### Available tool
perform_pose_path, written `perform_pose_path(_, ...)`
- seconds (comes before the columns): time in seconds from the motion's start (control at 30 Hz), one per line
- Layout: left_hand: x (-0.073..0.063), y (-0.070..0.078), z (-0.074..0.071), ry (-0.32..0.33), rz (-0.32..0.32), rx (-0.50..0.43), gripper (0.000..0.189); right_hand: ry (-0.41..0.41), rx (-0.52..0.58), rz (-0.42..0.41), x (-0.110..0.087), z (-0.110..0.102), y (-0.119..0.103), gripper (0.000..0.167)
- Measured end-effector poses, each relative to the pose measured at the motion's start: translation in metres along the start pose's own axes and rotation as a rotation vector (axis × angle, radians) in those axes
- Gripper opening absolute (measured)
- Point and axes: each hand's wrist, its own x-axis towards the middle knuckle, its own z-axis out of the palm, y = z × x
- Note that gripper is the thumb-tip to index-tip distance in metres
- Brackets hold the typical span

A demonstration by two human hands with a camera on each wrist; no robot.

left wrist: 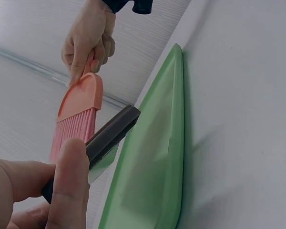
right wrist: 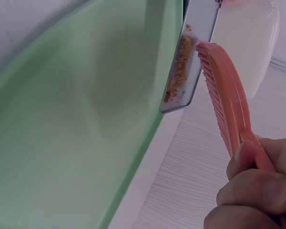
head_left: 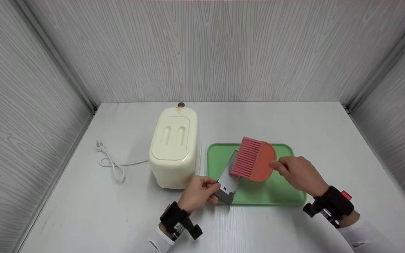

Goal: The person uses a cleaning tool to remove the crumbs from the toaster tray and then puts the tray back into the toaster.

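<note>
My left hand [head_left: 198,192] pinches the dark end of a narrow metal crumb tray [head_left: 225,182], thumb on top. The crumb tray is held tilted over the left part of a green tray [head_left: 272,195]. Brown crumbs [right wrist: 181,69] lie along it toward the far end in the right wrist view. My right hand [head_left: 300,174] grips the handle of an orange brush [head_left: 264,162] with pink bristles. In the head view the bristles overlap the crumb tray; in the right wrist view the brush tip is right beside the crumbs.
A cream toaster [head_left: 172,151] with a lid on top stands left of the green tray. Its white cord and plug [head_left: 100,147] lie on the table farther left. Grey wood-grain panels [head_left: 206,52] enclose the table at the back and sides.
</note>
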Motion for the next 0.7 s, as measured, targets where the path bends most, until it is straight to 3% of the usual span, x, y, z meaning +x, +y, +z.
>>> perform_pose_path(0.27,0.006,-0.001,0.0,0.017,0.009,0.002,0.022,0.002,0.004,-0.054,-0.003,-0.006,-0.018,0.048)
perform_pose_path(0.7,0.008,-0.001,0.001,-0.002,0.016,0.023,0.019,-0.04,-0.026,-0.104,-0.009,0.016,-0.029,0.048)
